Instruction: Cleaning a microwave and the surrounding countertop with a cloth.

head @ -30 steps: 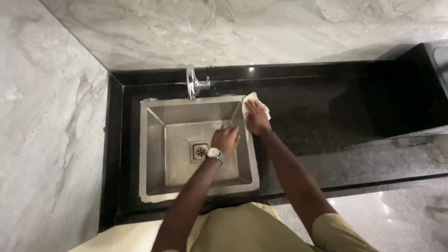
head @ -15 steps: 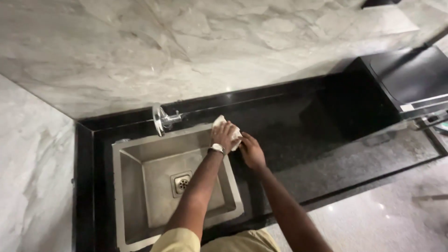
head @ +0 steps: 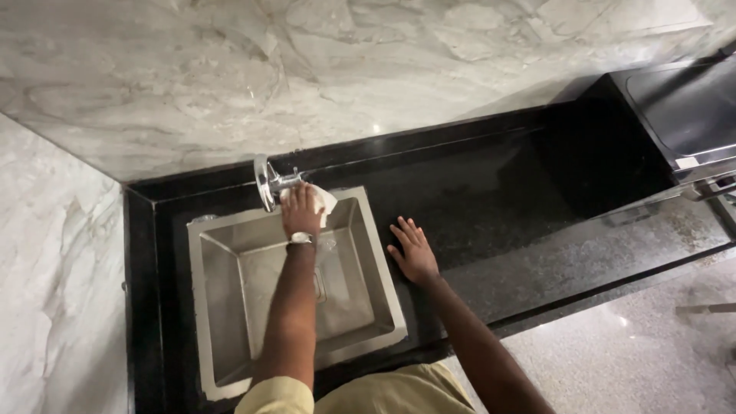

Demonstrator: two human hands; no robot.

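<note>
Left hand [head: 300,211] reaches forward over the back rim of the steel sink [head: 383,268] in the head view, its fingers closed around a white cloth [head: 323,201] and pressing it against the chrome tap [head: 270,182]. The cloth bunches under the palm and sticks out to the right of the knuckles, just beside the tap's stem. A wristwatch [head: 300,238] with a pale face sits on that wrist, and the forearm runs straight back across the basin toward the person's body.

Right hand [head: 414,249] lies flat on the black stone counter [head: 491,207] just to the right of the sink's rim, fingers spread apart and holding nothing, palm down.

The sink is a square steel basin set into the counter; its drain is hidden behind the left forearm. Grey-veined marble wall [head: 230,77] rises behind the tap and along the left side. At the far right of the counter stands a dark boxy appliance [head: 682,115] with a glossy top, well apart from both hands. A pale speckled floor [head: 652,353] shows below the counter's front edge.
</note>
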